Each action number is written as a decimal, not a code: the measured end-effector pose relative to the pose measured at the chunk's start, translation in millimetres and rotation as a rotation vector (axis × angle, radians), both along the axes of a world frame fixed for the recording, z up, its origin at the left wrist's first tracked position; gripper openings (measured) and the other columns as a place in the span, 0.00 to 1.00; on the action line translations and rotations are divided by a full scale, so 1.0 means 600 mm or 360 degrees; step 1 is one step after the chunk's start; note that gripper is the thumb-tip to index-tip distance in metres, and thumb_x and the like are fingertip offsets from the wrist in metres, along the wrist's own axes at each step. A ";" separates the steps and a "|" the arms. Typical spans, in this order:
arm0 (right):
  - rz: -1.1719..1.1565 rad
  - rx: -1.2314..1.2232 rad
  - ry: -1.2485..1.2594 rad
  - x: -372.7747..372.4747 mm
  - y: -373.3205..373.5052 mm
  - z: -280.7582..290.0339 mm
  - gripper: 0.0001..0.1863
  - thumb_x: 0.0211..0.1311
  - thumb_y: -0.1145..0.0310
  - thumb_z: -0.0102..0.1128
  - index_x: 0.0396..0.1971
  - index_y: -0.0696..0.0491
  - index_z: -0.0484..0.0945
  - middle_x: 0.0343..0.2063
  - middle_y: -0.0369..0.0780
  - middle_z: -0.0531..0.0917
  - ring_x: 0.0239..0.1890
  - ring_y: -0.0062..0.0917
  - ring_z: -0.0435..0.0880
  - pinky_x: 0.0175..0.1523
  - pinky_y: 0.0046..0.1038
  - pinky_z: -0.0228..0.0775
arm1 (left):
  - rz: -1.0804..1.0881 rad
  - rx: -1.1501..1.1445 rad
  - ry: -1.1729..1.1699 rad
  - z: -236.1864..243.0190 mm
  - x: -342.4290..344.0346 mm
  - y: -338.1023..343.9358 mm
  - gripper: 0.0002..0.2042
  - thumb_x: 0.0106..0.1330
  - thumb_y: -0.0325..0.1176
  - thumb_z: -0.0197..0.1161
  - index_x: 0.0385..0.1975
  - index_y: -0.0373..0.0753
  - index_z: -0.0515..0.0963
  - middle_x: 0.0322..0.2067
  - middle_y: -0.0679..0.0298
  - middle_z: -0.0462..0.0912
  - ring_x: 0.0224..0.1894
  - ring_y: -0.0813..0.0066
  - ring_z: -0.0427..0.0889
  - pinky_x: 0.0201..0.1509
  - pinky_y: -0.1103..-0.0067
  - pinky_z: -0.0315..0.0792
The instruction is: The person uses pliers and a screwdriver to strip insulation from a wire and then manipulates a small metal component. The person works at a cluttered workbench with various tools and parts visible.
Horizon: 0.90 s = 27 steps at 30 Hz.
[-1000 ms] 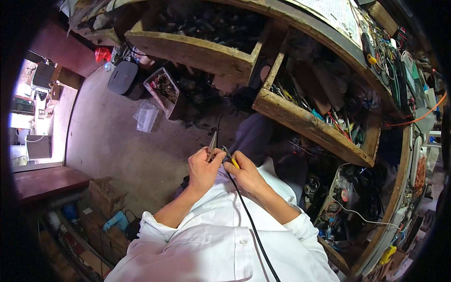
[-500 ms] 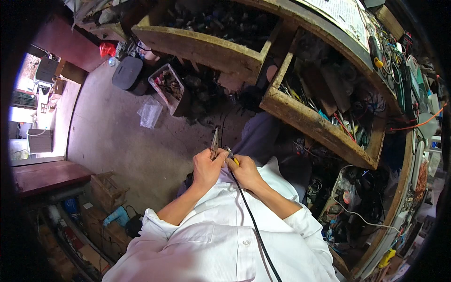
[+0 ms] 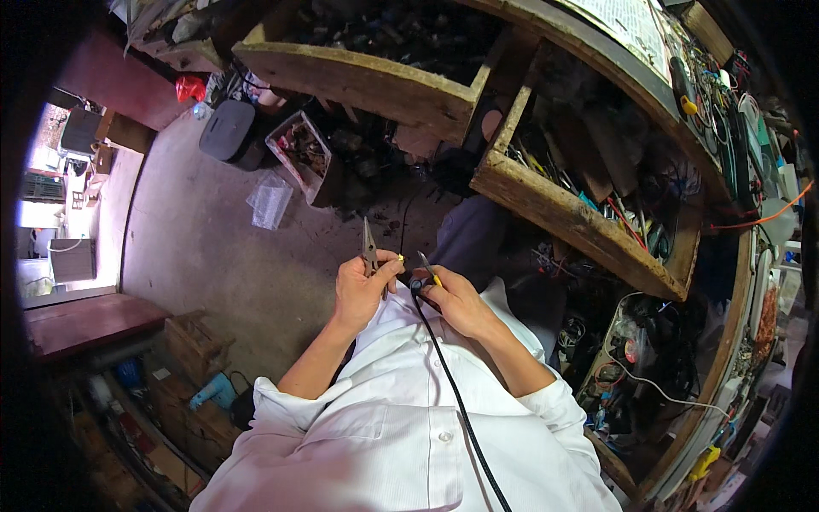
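A: Which way did the black cable (image 3: 462, 414) point?
B: Its long axis ran up the finely striped white shirt (image 3: 350, 444), slanting left, its thicker end at the right hand (image 3: 459, 304). Those fingers also held a pointed, yellow-handled tool (image 3: 438, 280).
A: And the left hand (image 3: 358, 292)?
B: Its fingers were closed round metal needle-nose pliers (image 3: 368, 246), tapered tips aimed away, and pinched a yellow bit (image 3: 401, 258), perhaps brass.

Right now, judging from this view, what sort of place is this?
Probably a small repair workshop: an open, worn brown wooden drawer at right holds assorted hand tools, and the left hand grips slim, grey metal long-nosed pliers.
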State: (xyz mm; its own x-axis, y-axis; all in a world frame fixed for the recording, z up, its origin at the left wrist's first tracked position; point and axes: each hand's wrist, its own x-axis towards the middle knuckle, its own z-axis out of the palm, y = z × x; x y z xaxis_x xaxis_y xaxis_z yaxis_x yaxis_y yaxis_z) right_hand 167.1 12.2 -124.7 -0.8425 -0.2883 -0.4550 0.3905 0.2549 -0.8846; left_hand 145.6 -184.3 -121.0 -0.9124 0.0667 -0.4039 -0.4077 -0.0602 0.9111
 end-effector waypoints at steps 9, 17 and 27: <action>-0.0373 0.0020 0.0372 -0.010 0.005 0.071 0.09 0.66 0.69 0.62 0.37 0.61 0.81 0.25 0.46 0.82 0.24 0.29 0.79 0.33 0.30 0.70 | -0.0266 -0.0063 0.0103 0.042 -0.006 0.020 0.05 0.68 0.27 0.66 0.37 0.32 0.84 0.24 0.69 0.80 0.25 0.85 0.75 0.29 0.85 0.69; -0.0428 0.0190 0.0909 -0.026 0.027 0.108 0.07 0.54 0.75 0.63 0.31 0.62 0.76 0.26 0.51 0.77 0.31 0.48 0.80 0.36 0.40 0.71 | -0.0534 -0.0516 0.0493 0.097 -0.039 0.054 0.06 0.63 0.26 0.65 0.34 0.30 0.82 0.24 0.58 0.82 0.25 0.77 0.78 0.31 0.76 0.70; -0.0507 0.0365 0.1391 -0.063 0.087 0.211 0.08 0.52 0.76 0.67 0.30 0.59 0.78 0.25 0.44 0.78 0.26 0.34 0.80 0.32 0.30 0.72 | -0.0589 0.0009 0.0392 0.180 -0.103 0.111 0.07 0.69 0.30 0.67 0.38 0.32 0.85 0.24 0.71 0.82 0.24 0.87 0.76 0.28 0.86 0.70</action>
